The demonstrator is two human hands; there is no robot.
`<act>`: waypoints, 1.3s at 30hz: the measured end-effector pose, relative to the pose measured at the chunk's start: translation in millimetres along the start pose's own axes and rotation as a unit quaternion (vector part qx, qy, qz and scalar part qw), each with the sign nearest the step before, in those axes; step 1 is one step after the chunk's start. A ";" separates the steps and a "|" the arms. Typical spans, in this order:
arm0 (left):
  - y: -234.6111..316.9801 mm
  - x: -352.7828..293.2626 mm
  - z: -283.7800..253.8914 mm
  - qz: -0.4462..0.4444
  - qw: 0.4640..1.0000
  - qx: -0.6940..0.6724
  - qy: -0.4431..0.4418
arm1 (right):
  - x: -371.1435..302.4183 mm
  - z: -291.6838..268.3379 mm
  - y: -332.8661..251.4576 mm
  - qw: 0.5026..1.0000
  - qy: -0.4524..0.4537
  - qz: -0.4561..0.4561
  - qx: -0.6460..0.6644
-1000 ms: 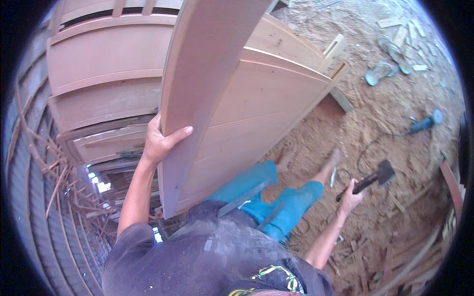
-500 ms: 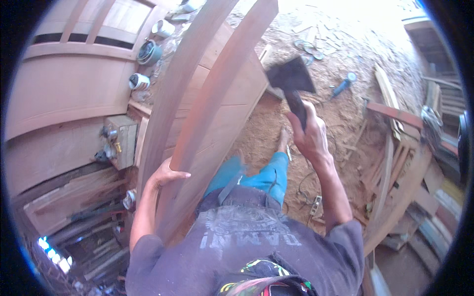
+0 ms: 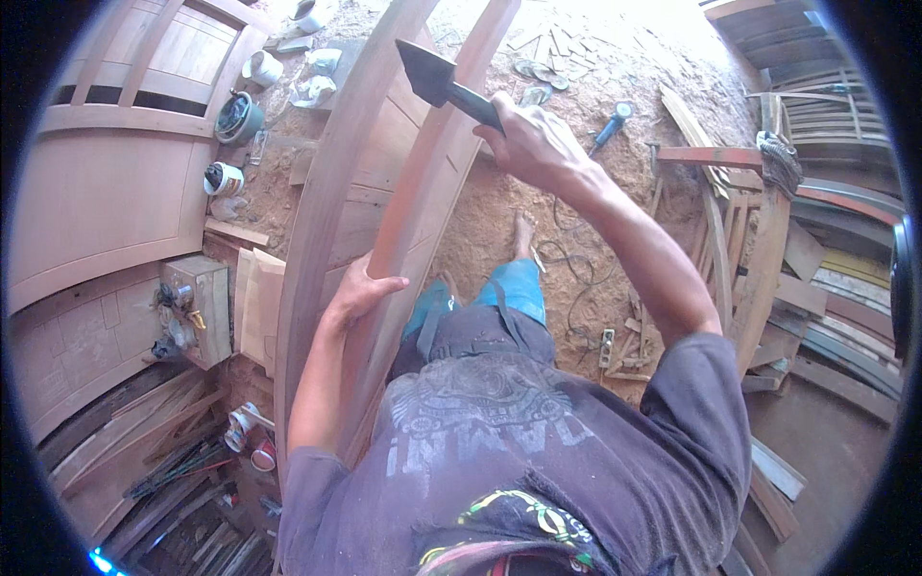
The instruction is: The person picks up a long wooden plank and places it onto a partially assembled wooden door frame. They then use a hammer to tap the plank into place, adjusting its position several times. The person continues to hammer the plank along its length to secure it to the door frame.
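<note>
My right hand (image 3: 538, 149) is closed round the handle of a hatchet (image 3: 427, 75) with a dark, wedge-shaped head. The hatchet's head is over the upper part of a wooden panelled frame; whether it touches the wood I cannot tell. My left hand (image 3: 367, 288) grips the reddish-brown edge rail (image 3: 418, 182) of that frame, thumb lying across it and the other fingers mostly hidden. A second, paler rail (image 3: 331, 173) runs alongside on the left. Between the rails shows a grooved wood panel (image 3: 370, 197). The frame leans steeply beside my legs.
Panelled doors (image 3: 125, 192) stand at the left, near tubs (image 3: 238, 117) and a wooden box (image 3: 197, 307). An angle grinder (image 3: 612, 125) lies on the sawdust-covered ground, its cord running behind my foot. An orange clamp bar (image 3: 706, 156) and stacked timber (image 3: 826, 298) are at the right.
My right hand has swung the hatchet left, from beside the frame to over it. My left hand still grips the rail. The whole view has shifted somewhat to the right.
</note>
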State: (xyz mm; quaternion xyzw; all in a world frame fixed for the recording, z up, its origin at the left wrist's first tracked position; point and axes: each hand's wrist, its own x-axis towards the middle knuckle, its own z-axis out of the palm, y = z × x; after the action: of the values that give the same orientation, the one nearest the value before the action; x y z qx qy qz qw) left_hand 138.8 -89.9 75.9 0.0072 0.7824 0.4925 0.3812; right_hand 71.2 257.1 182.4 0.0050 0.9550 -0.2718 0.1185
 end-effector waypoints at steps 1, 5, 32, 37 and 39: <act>-1.3 -1.2 -0.5 0.006 1.000 0.011 0.005 | -7.3 1.3 -6.9 1.000 0.010 0.009 0.019; 6.6 4.2 -3.2 -0.010 0.999 0.035 -0.012 | -19.4 32.5 -6.0 1.000 0.009 0.003 -0.026; -326.3 -412.2 -36.2 -0.199 0.936 0.216 0.196 | -268.0 204.3 -160.6 0.981 0.083 -0.002 0.175; -340.7 -410.3 -48.1 -0.157 0.943 0.218 0.195 | -332.6 276.1 -213.5 0.977 0.044 -0.146 0.147; -347.6 -410.5 -47.1 -0.151 0.941 0.230 0.198 | -352.6 293.1 -253.2 0.973 0.053 -0.176 0.142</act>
State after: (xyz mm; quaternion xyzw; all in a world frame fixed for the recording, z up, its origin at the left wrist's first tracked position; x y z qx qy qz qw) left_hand 528.2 -463.6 58.7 -0.1210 0.9260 0.2270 0.2763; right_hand 460.7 -91.7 152.8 -0.1326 0.8974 -0.4205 0.0164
